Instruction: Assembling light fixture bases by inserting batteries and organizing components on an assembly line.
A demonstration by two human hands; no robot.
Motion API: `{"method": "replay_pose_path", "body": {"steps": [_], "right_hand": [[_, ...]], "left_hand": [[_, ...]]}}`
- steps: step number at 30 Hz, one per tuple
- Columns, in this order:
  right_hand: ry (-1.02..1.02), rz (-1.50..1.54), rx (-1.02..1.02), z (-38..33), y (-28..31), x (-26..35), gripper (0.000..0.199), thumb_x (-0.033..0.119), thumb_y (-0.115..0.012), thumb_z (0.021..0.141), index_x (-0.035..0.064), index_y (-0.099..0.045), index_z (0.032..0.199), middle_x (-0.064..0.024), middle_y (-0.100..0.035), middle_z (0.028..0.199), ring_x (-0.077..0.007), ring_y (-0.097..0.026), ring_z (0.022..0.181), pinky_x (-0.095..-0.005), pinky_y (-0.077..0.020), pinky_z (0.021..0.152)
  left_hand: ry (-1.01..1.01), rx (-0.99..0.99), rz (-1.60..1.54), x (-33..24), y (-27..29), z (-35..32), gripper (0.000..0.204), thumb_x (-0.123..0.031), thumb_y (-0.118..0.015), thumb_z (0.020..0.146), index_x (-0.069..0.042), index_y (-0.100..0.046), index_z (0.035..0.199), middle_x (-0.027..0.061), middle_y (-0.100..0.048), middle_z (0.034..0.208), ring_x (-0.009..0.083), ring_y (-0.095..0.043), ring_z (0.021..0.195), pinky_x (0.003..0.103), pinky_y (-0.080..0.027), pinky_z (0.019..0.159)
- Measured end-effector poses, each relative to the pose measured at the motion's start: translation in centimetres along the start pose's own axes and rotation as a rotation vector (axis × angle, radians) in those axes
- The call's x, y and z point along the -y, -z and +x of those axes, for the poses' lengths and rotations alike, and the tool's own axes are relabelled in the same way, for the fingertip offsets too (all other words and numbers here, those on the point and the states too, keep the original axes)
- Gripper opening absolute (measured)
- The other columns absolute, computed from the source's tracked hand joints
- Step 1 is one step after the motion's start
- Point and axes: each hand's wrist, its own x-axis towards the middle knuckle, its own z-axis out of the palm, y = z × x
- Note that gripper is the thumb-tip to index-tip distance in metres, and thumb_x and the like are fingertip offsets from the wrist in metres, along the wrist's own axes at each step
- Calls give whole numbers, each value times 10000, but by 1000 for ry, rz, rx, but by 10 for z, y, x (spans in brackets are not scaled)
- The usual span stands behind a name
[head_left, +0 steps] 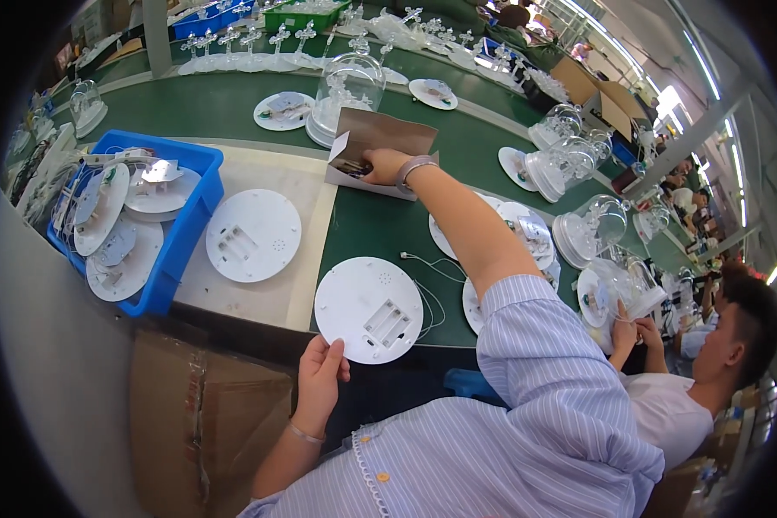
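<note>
My left hand [321, 373] pinches the lower left rim of a round white plastic base [341, 298], thumb on top. The base's underside faces up, showing an open battery compartment with no batteries in it and a cluster of small holes. A thin white cable trails from its right side. My right hand [387, 166] reaches into a small open cardboard box [380, 188], fingers curled down among small dark items. What the fingertips grip is hidden. A second white base [272, 226], also underside up, rests to the left on a pale board [306, 274].
At the left, a blue bin [217, 173] holds several white bases with wires. A clear dome [363, 73] stands behind the box. More domes [570, 168] line the green table [224, 108] to the right, where a co-worker [699, 363] handles one. A brown carton [242, 432] stands below.
</note>
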Motion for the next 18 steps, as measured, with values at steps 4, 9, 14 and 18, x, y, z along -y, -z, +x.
{"method": "replay_pose_path", "body": {"steps": [4,9,14,18], "right_hand": [[93,23,-67,-6,-2,-3,397,313,-584,718,18,-515,974,-183,-561,953,-335,-531,883,-379,-412,783],[108,-109,-55,-21,7,24,320,279,-521,780,17,-499,963,-184,-566,918,-333,-533,871,-389,-418,752],[124,-129,-119,-15,11,20,246,259,-460,808,31,-528,874,-183,-583,820,-344,-557,766,-407,-440,684],[180,-41,-250,-19,18,16,220,243,-474,793,54,-564,859,-186,-583,790,-344,-559,731,-413,-442,672]], "left_hand": [[7,-12,-15,4,-3,0,124,-169,-461,855,-50,-487,831,-15,-459,562,47,-409,463,161,-346,436],[-5,-34,-24,10,-1,0,124,-167,-450,859,-49,-485,849,-15,-453,569,52,-410,473,169,-356,444],[-19,-28,-15,8,-3,2,127,-172,-452,858,-50,-485,853,-15,-453,570,52,-410,473,172,-358,445],[-24,-34,-25,10,-2,2,133,-182,-454,857,-53,-488,860,-13,-461,576,51,-412,469,170,-359,442]]}}
